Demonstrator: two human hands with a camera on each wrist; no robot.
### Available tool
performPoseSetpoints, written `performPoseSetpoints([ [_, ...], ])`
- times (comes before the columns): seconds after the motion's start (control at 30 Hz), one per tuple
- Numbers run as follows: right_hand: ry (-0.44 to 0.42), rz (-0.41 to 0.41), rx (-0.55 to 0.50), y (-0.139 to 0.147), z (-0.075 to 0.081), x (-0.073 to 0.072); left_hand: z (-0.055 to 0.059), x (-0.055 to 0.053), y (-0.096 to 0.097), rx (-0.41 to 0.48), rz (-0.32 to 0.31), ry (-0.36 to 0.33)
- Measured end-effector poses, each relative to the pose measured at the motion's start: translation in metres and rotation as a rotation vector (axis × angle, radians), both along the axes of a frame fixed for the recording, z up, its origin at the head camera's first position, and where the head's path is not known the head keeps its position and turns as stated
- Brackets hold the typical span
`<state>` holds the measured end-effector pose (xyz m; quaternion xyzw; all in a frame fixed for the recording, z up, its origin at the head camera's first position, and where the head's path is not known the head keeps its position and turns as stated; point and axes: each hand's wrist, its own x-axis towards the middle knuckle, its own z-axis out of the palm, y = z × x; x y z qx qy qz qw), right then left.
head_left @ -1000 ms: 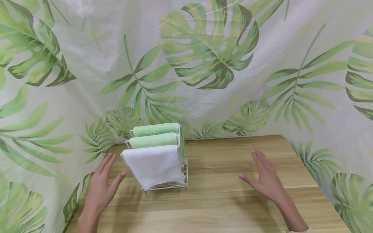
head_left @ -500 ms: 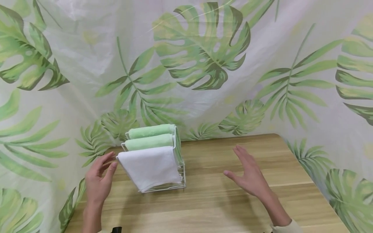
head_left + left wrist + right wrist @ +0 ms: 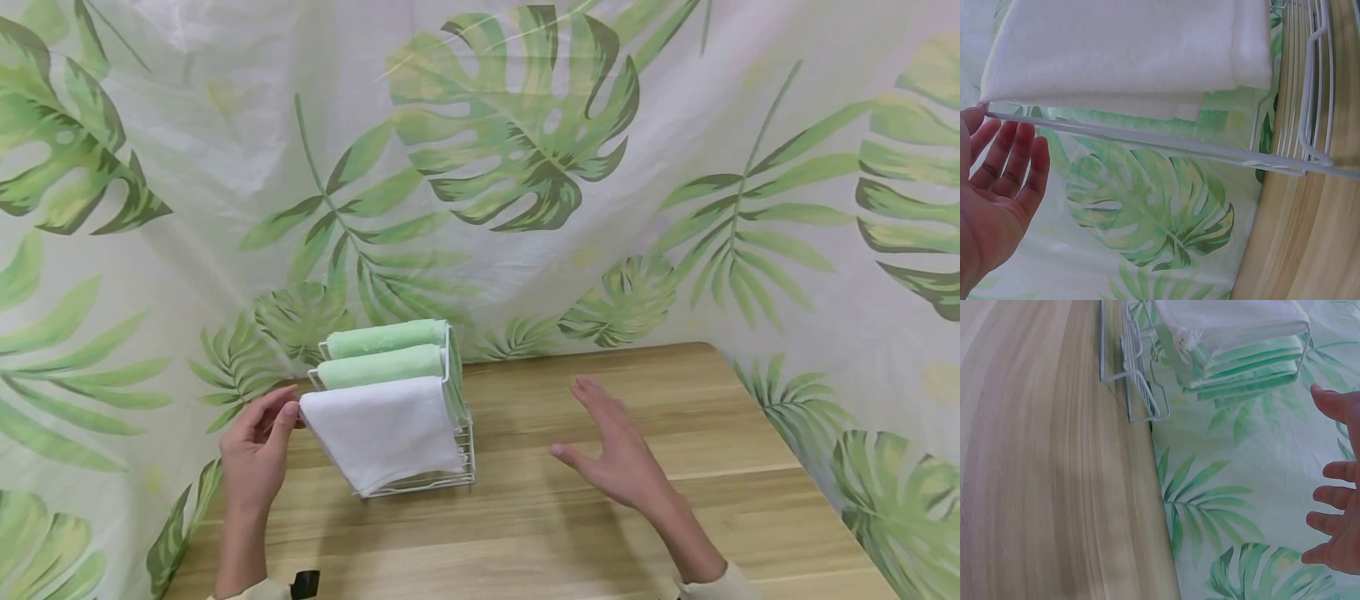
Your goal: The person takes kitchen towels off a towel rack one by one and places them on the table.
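A white wire rack [image 3: 471, 454] stands on the wooden table, left of centre. A white towel [image 3: 386, 425] hangs over its front bar. Two light green towels [image 3: 382, 365] hang over the bars behind. My left hand [image 3: 255, 454] is at the front bar's upper left corner, which the thumb and index finger pinch. In the left wrist view, the left hand's [image 3: 997, 187] other fingers bend below the bar [image 3: 1147, 137]. My right hand [image 3: 618, 454] is held above the table, right of the rack and apart from it, thumb spread and fingers extended.
The wooden table [image 3: 540, 525] has rounded back corners. A white curtain [image 3: 487, 275] with green leaf prints hangs behind it and along both sides. Sleeve cuffs [image 3: 712, 583] show at the bottom, with a black piece [image 3: 304, 583] by the left one.
My left hand has closed in on the rack's upper left corner, its fingers bending to pinch it. My right hand has moved left toward the rack. The head view has shifted slightly.
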<state>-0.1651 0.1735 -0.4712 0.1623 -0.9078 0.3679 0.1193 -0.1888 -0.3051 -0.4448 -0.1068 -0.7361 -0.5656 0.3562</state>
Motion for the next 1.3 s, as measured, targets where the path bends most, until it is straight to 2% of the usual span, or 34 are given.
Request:
performPoseSetpoints([
  [0.27,-0.002,0.04,-0.049,-0.022,0.008,-0.001,0.001,0.001,0.008,0.134,-0.049,0.026],
  [0.4,-0.008,0.062,-0.055,-0.035,0.012,-0.001,-0.001,0.002,0.012,0.11,-0.013,0.029],
  [0.57,0.014,0.095,-0.047,-0.049,0.016,-0.001,-0.004,0.003,0.016,0.064,0.072,-0.002],
  [0.77,0.049,0.14,-0.044,-0.067,0.028,-0.003,-0.006,0.002,0.017,0.067,0.108,0.016],
  [0.9,0.101,0.19,-0.044,-0.082,0.04,-0.008,-0.005,0.003,0.016,0.066,0.131,0.003],
  [1.1,0.162,0.275,-0.029,-0.104,0.054,-0.017,-0.007,0.001,0.015,0.094,0.12,-0.016],
  [1.3,0.246,0.337,0.013,-0.123,0.067,-0.028,-0.008,0.0,0.014,0.085,0.104,-0.028],
])
